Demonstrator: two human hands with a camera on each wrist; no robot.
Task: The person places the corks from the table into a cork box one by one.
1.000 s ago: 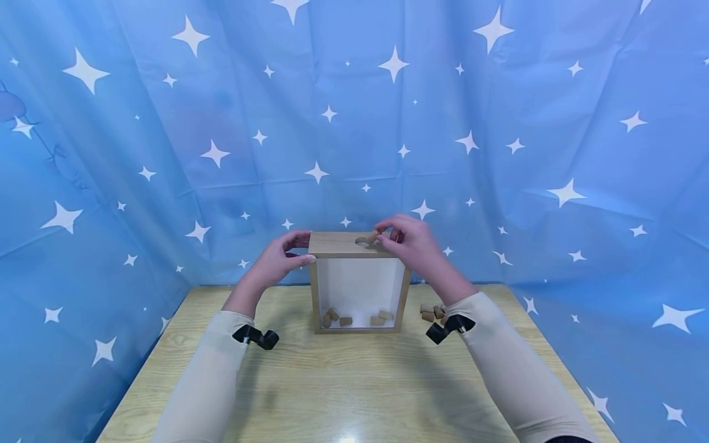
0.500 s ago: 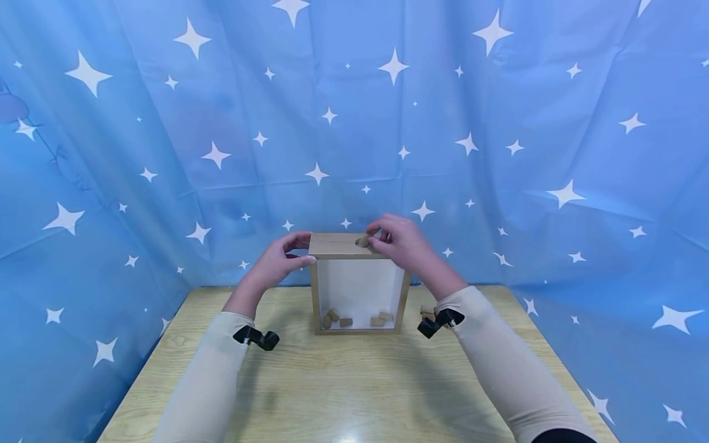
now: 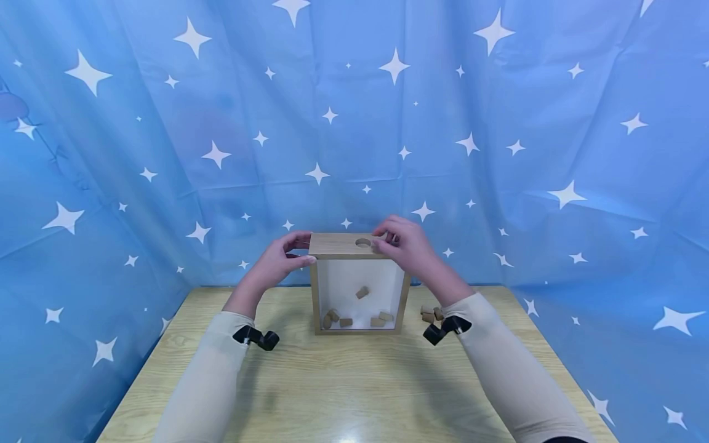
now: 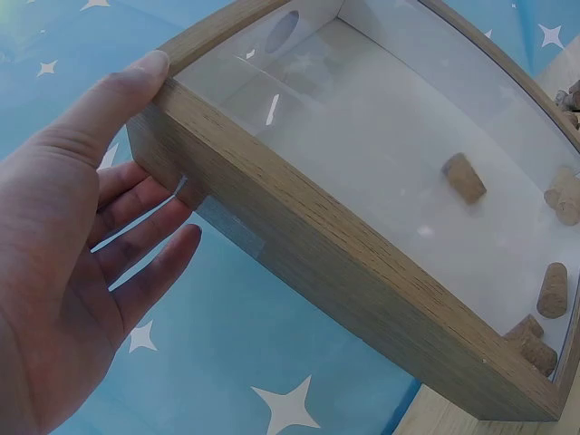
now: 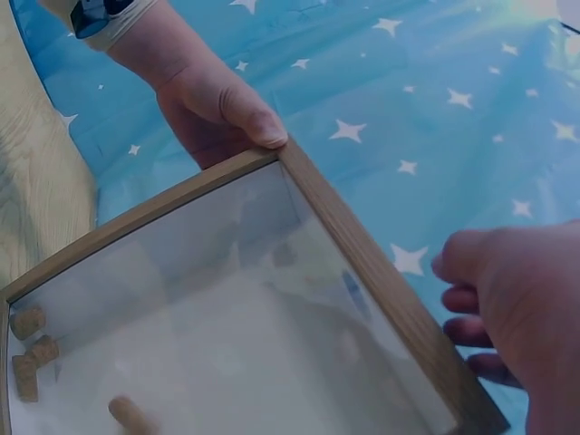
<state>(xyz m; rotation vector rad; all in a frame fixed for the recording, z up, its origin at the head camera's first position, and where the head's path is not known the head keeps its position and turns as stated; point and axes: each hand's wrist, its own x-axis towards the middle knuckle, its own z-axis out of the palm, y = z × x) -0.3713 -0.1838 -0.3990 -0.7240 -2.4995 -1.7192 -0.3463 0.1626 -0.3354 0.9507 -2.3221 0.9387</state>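
A shadow box (image 3: 335, 245) with a wooden frame, a clear front and a white back stands upright on the table. A round hole (image 3: 363, 243) is cut in its top. One cork (image 3: 362, 292) is in mid-air inside, below the hole; several corks (image 4: 553, 290) lie along the bottom. My left hand (image 3: 279, 258) grips the box's upper left corner, thumb on the front edge, fingers reaching behind. My right hand (image 3: 407, 243) is at the top's right end beside the hole, its fingers loosely bent with nothing between them in the right wrist view (image 5: 535, 299).
A small pile of corks (image 3: 428, 314) lies on the table (image 3: 354, 381) right of the box, close to the right forearm. A blue curtain (image 3: 354, 123) with white stars hangs behind the table. Black wrist mounts (image 3: 256, 337) sit on both sleeves.
My right hand brought a cork left to the hole, let go of it and drew back slightly right. That cork is now falling inside the box. My left hand kept its hold.
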